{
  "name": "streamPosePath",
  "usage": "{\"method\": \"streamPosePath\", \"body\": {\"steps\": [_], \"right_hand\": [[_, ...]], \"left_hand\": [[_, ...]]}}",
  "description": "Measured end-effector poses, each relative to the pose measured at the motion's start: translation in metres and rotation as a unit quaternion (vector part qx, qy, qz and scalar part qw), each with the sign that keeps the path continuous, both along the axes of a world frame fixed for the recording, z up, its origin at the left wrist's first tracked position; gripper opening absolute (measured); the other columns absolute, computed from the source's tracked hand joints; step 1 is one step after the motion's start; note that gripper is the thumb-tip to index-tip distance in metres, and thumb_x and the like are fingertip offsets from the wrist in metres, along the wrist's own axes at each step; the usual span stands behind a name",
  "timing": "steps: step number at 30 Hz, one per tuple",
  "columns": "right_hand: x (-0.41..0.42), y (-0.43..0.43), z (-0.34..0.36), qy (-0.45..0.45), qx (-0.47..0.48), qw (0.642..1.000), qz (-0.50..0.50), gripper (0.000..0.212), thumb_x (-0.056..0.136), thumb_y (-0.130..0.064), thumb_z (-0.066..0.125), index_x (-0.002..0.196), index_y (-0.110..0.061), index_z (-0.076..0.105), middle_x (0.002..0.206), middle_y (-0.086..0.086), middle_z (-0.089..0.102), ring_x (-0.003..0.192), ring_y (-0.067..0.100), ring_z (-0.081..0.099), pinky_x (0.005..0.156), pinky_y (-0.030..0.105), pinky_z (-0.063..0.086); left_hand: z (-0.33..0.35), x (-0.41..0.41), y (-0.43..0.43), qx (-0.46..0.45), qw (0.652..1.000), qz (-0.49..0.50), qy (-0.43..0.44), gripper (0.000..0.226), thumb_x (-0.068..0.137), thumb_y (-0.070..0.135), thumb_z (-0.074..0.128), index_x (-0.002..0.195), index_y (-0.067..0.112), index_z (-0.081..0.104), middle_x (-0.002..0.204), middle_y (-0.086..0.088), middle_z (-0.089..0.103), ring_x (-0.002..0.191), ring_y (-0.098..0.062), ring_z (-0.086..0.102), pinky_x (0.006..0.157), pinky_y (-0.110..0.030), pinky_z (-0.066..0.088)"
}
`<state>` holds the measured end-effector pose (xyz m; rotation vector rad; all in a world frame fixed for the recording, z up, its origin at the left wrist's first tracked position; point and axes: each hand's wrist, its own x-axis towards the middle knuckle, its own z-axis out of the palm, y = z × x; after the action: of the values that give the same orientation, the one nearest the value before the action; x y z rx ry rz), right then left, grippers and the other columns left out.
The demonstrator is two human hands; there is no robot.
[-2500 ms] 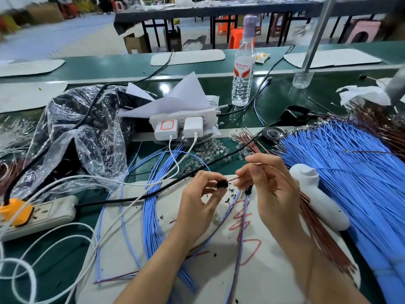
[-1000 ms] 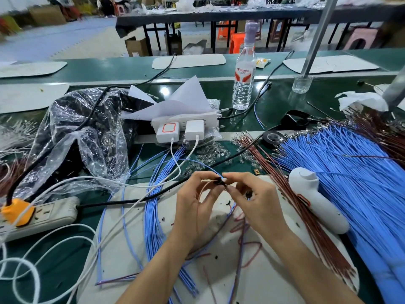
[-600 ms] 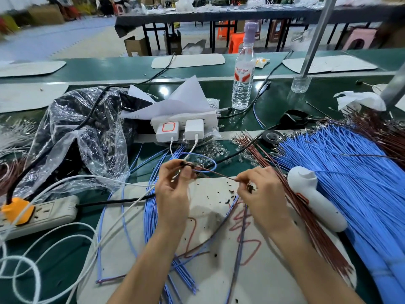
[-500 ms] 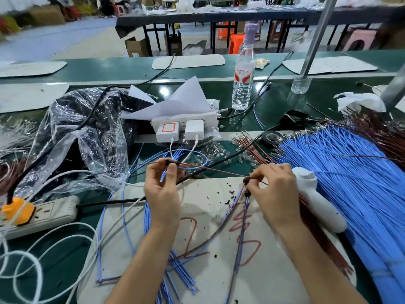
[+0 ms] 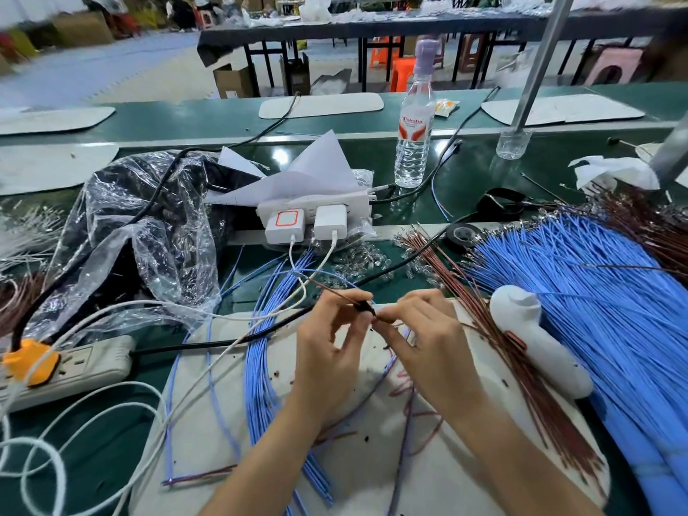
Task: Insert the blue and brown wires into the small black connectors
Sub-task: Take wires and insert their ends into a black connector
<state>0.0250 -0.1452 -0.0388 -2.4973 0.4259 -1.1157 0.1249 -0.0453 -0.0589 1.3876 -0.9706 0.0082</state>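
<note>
Now, scene: we hold both hands above the white mat [image 5: 231, 422] on the desk [image 5: 465, 173]
Left hand [image 5: 331, 351]: our grip pinches the small black connector [image 5: 364, 306] between thumb and forefinger
Right hand [image 5: 428, 344]: grip pinched on a brown wire [image 5: 391, 323], its tip at the connector
Connector: raised off the mat, between the two hands
Blue wires [image 5: 595, 310]: large bundle lying at right

Green workbench [image 5: 223, 119]; black tables [image 5: 372, 26], orange stools [image 5: 400, 68], grey floor [image 5: 111, 65] behind.

Head view looks forward and down, close over the workbench [image 5: 465, 173].
</note>
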Motion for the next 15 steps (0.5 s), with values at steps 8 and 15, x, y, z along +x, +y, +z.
{"method": "streamPosePath", "body": {"steps": [8, 15], "right_hand": [[0.0, -0.003, -0.002, 0.148, 0.096, 0.984, 0.017, 0.005, 0.079, -0.014, 0.069, 0.075, -0.013, 0.066, 0.072, -0.002, 0.066, 0.085, 0.021, 0.045, 0.08, 0.041, 0.043], [-0.001, -0.001, -0.009, 0.183, 0.092, 0.979, 0.0, 0.015, 0.084, -0.034, 0.068, 0.093, -0.022, 0.066, 0.089, -0.006, 0.062, 0.094, 0.016, 0.043, 0.085, 0.027, 0.036]], "left_hand": [[0.008, 0.025, 0.002, -0.139, 0.939, 0.11, 0.295, 0.039, 0.094, 0.0, 0.053, 0.126, 0.021, 0.047, 0.089, 0.001, 0.059, 0.074, -0.005, 0.065, 0.076, -0.023, 0.052], [0.008, 0.006, 0.003, -0.024, 0.995, 0.101, -0.007, 0.02, 0.092, 0.014, 0.058, 0.104, 0.03, 0.061, 0.093, 0.002, 0.063, 0.08, -0.007, 0.061, 0.074, -0.018, 0.047]]}}
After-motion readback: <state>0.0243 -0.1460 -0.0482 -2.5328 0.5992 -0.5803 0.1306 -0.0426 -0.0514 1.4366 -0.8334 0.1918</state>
